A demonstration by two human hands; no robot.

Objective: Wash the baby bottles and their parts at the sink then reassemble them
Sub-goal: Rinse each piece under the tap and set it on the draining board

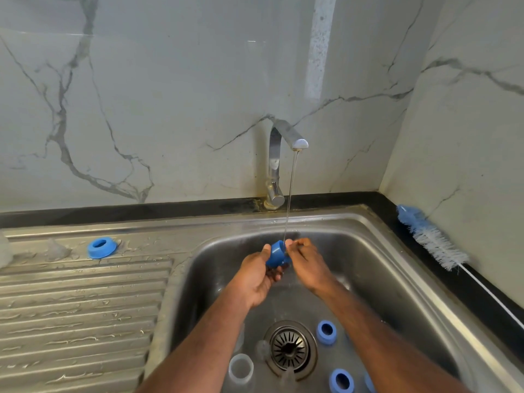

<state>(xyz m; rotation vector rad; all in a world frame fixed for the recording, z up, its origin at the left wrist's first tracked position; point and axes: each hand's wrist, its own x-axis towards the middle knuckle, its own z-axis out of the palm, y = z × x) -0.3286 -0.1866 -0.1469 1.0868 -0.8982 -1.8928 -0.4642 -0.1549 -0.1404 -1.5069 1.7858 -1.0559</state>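
I'm looking down at the steel sink [377, 251], its basin filling the middle and right of the view, with the ribbed draining board [79, 302] lying wet on the left. The tap [279, 160] is standing at the far edge, running a thin stream of water [289, 194] straight down into the basin.

Both my hands are working under that stream. My left hand [255, 276] is curling its grip around a blue bottle ring [277, 254], holding it from the left and below, tilted on its side. My right hand [307, 259] is pinching the ring's right edge with its fingertips, so both grips are closing on the same piece, and the water is landing right on top of it.

A blue-and-white bottle brush [431, 236] is lying on the dark tabletop at the right, bristles far, wire handle running near.

Down near the drain strainer [289, 347], two more blue rings are sitting on the basin floor: one just right of the strainer [326, 331], one nearer me [341, 380]. A clear cap [241, 368] is resting left of the strainer. Another blue ring [101, 247] is sitting at the far end of the draining board.
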